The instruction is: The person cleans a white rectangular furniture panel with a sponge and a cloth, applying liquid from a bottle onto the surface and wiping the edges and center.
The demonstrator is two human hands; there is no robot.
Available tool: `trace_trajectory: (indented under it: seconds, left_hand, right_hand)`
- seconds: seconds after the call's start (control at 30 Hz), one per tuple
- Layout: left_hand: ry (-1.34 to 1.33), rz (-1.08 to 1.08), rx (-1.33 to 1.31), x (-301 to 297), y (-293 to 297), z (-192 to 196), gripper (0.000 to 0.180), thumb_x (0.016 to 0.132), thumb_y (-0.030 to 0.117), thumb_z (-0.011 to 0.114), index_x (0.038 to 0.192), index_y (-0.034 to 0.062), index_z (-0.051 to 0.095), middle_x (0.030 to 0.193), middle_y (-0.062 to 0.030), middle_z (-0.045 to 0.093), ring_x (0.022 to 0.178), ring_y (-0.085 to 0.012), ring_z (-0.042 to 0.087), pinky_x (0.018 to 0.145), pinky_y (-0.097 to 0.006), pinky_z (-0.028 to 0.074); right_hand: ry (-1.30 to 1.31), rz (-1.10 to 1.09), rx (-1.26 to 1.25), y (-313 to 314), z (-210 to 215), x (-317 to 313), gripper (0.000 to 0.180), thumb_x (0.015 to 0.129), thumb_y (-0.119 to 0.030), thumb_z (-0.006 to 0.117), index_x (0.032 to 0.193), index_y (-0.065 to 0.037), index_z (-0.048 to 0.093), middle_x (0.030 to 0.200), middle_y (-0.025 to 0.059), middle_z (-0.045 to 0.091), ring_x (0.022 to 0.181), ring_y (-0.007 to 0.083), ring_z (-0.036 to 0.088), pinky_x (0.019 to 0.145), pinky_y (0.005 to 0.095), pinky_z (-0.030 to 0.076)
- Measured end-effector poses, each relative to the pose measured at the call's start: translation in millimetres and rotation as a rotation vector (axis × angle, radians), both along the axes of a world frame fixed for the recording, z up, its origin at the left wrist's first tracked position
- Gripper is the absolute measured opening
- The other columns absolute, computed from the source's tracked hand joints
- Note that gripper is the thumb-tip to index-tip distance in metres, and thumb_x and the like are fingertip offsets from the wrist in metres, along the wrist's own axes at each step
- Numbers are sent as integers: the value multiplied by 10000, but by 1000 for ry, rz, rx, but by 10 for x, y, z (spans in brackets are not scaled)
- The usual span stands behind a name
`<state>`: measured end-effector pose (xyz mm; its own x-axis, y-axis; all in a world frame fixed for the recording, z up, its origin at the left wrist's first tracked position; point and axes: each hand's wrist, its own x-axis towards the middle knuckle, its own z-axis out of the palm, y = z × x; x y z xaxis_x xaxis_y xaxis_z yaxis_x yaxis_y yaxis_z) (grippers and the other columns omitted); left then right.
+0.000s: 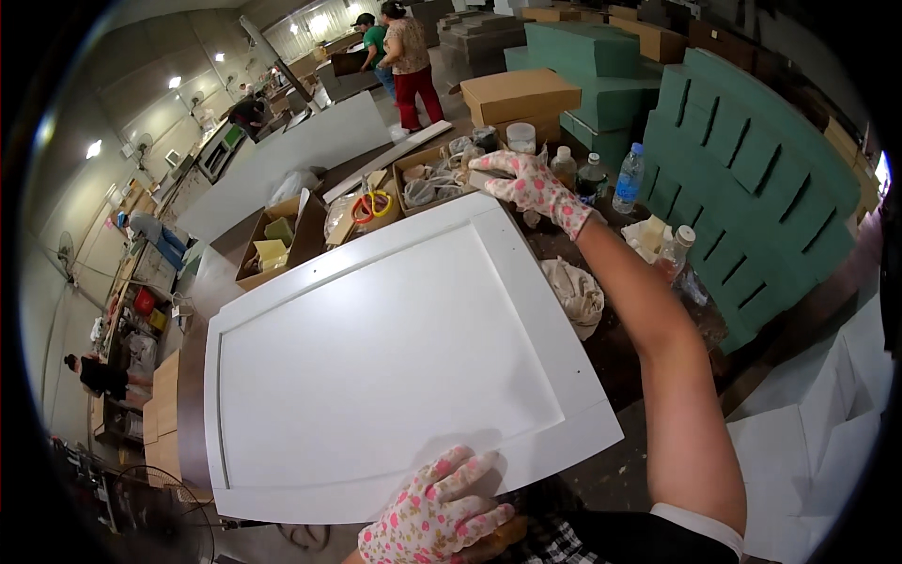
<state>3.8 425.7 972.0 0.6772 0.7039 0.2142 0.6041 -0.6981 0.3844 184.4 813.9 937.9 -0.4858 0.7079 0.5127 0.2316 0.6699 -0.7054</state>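
A white panel (pixel 376 362) with a raised frame and recessed middle, like a cabinet door, lies before me. My left hand (pixel 437 512), in a flowered glove, rests on its near edge with fingers spread. Beyond the panel's far right corner, my right hand (pixel 537 191), gloved alike, reaches beside an open cardboard box (pixel 404 193) of crumpled cloths and small items. Its fingers close around a small pale piece whose kind I cannot make out. To the right of the panel lies a crumpled beige cloth (pixel 573 296).
Bottles, one with a blue cap (pixel 629 179), stand right of my right hand. A second box (pixel 272 249) and yellow-red scissors (pixel 371 207) sit behind the panel. Green slotted boards (pixel 752 179) rise at right. Two people (pixel 409 66) stand at the back; others work at left.
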Motion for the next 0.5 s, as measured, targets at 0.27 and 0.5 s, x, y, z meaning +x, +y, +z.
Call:
trace_trajectory:
  seconds: [0.27, 0.5]
  left_hand:
    - [33, -74, 72, -86, 36, -96, 325, 750, 276, 675, 1052, 159, 651, 869, 1, 559, 1228, -310, 471, 1005, -503, 392]
    - [-62, -94, 8, -22, 73, -89, 373, 721, 281, 679, 1067, 149, 640, 930, -13, 574, 1215, -315, 466, 1015, -515, 382]
  right_hand:
    - [-261, 251, 235, -898, 306, 389, 346, 751, -177, 639, 1090, -109, 664, 1139, 73, 605, 1084, 269, 538, 1004, 389, 394]
    - [-554, 149, 390, -825, 539, 186, 363, 736, -86, 665, 1099, -104, 660, 1236, 86, 546, 1087, 270, 518, 929, 416, 427]
